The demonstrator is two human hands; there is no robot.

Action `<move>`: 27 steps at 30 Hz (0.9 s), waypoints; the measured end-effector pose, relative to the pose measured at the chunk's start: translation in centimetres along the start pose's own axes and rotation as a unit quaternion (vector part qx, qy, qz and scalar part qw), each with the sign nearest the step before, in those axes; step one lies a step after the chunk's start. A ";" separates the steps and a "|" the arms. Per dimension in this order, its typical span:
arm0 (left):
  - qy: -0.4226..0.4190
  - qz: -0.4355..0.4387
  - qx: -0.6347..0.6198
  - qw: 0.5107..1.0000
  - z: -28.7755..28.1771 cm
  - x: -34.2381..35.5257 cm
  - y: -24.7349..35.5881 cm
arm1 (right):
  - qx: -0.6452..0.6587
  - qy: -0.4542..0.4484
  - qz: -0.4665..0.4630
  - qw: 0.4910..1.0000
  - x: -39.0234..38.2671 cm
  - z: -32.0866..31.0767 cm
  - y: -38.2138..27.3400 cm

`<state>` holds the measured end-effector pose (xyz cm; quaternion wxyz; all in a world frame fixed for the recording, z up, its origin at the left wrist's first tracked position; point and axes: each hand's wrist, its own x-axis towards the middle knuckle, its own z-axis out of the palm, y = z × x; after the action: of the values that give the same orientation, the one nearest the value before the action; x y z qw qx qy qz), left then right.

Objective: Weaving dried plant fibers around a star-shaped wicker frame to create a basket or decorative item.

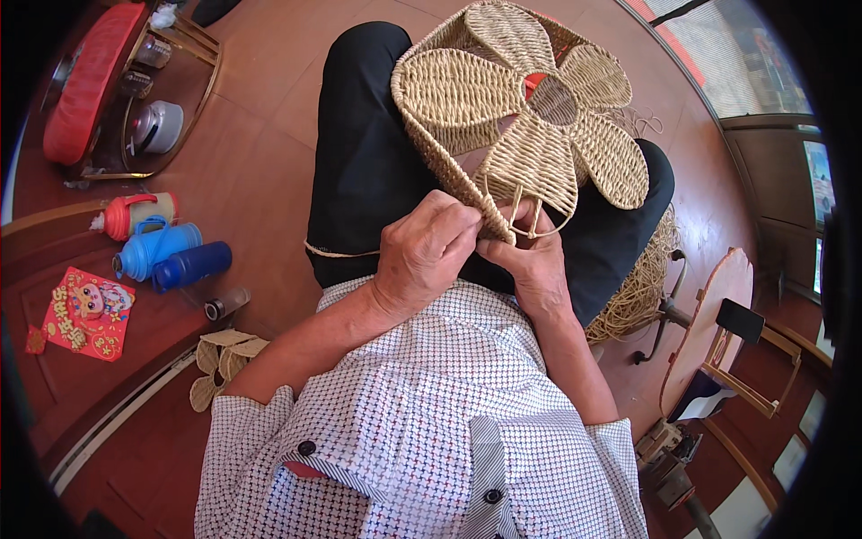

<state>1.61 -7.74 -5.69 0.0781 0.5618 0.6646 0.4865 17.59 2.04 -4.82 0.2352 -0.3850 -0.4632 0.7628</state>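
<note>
Holding a flower-fronted woven basket [462,85] across the dark-trousered thighs [355,180]. Clenching the left hand [426,235] narrowly at the basket's near edge, apparently on a cord strand [346,255] trailing leftward. Pinching the basket's near corner between thumb and fingers of the right hand [536,259], hiding some fingertips behind open loops [532,220]; being unable to tell their exact grip.

Probably handling light and springy, firm along the rim [435,162], softer across the petals [530,166], hardly slippery; likely calling for a hold on that rim, sparing the loops.

Looking left of the basket, finding a red decorated paper [90,310], a blue flask [163,247], a dark blue bottle [193,267], then a woven petal piece [211,368]. Passing right of the basket, meeting a heap of loose cord [633,292], then a rounded pale board [714,314]. Possibly risking snags on the trailing strand, and tangles in the heap.
</note>
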 end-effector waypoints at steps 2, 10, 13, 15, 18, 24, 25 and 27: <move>0.003 -0.010 -0.023 1.000 -0.1 0.0 0.1 | -0.002 0.001 0.000 1.000 0.0 0.0 -0.1; 0.015 -0.003 -0.004 1.000 -0.2 0.4 0.4 | 0.007 -0.002 0.000 1.000 -0.2 0.1 -0.3; 0.018 -0.031 -0.012 0.999 0.3 0.6 0.6 | 0.006 -0.008 0.000 1.000 -0.2 0.0 0.0; 0.015 -0.040 -0.011 0.999 0.4 0.7 0.6 | 0.002 -0.005 -0.007 1.000 -0.2 -0.1 0.1; 0.021 -0.088 -0.048 0.995 0.5 0.8 0.8 | 0.002 -0.006 -0.012 1.000 -0.2 0.0 0.3; 0.027 -0.128 -0.054 0.990 0.6 1.0 1.3 | 0.001 -0.008 -0.009 1.000 -0.2 0.0 0.4; 0.023 -0.131 -0.063 0.989 0.6 0.8 1.2 | 0.002 -0.006 -0.010 1.000 -0.2 -0.1 0.5; 0.012 -0.131 -0.073 0.989 0.3 0.6 1.4 | -0.013 -0.001 -0.009 1.000 -0.3 -0.1 0.7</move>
<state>2.49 -7.24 -4.53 0.1740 0.4568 0.6958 0.5262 17.85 1.60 -5.39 0.2367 -0.3828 -0.4769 0.7550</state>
